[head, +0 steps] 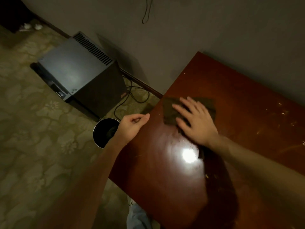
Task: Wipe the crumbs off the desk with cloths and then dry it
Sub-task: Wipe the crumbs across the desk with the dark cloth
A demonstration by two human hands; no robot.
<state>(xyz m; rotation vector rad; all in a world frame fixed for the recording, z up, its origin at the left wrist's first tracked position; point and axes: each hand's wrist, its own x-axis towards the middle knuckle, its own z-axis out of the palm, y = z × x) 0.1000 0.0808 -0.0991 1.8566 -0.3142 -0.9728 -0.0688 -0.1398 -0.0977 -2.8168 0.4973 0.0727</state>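
1. Head view: the right hand [196, 123] is laid flat, fingers spread and straight, on a dark cloth [170, 111]; the cloth is pressed, not gripped
2. The cloth is spread near the left edge of the bench [231, 90], partly covered by the palm, with its far corners showing past the fingertips
3. The left hand [133, 124] is held at the bench's left edge, fingers loosely curled; nothing is seen in it
4. Pale crumbs [283, 113] are scattered on the right part of the bench, well apart from the cloth
5. A round bin [105, 133] is seen on the floor just beside the left edge, below the left hand
6. Handling, judged: the cloth is taken as light, soft and limp, likely to bunch if pushed from one corner; it is best driven by flat palm pressure over its middle, or lifted by a pinched edge
7. Whether the cloth is damp cannot be told
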